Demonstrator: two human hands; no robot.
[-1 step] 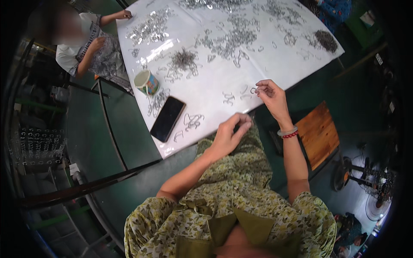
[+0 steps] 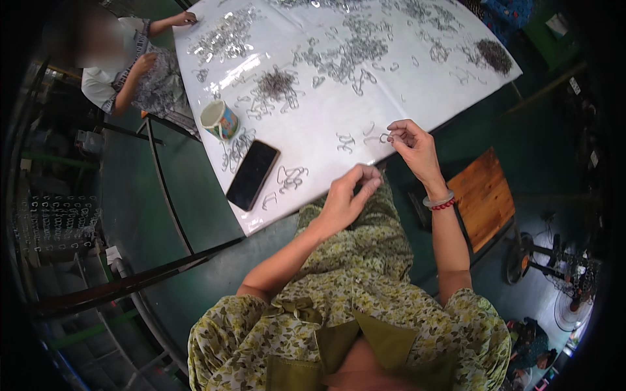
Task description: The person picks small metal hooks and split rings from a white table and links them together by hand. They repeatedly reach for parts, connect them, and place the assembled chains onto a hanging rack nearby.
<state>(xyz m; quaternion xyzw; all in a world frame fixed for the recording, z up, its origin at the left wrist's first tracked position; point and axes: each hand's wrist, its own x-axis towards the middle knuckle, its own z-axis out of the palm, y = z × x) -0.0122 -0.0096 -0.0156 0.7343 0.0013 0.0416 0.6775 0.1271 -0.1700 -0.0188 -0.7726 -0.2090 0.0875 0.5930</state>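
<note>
My right hand [image 2: 416, 153] is above the near right edge of the white-topped table [image 2: 319, 114]. Its thumb and fingertips pinch a small curved metal hook [image 2: 385, 138]. Just left of it lie a few thin loose hooks [image 2: 345, 142]. My left hand [image 2: 349, 199] hovers by the table's near edge, over my lap. Its thumb and fingers are pressed together, and whatever they may hold is too small to make out. Further left, a small cluster of bent wire hooks [image 2: 291, 178] lies beside a dark phone [image 2: 254, 174].
A patterned cup [image 2: 222, 120] stands at the table's left edge. Heaps of metal pieces [image 2: 355, 49] and dark small parts [image 2: 493, 57] cover the far side. Another person's hand [image 2: 184, 18] rests at the far left corner. A wooden stool [image 2: 484, 202] is at my right.
The view has shifted slightly, moving the table a little up and left in the picture. Both hands keep nearly the same pose, and the hook stays in my right fingertips.
</note>
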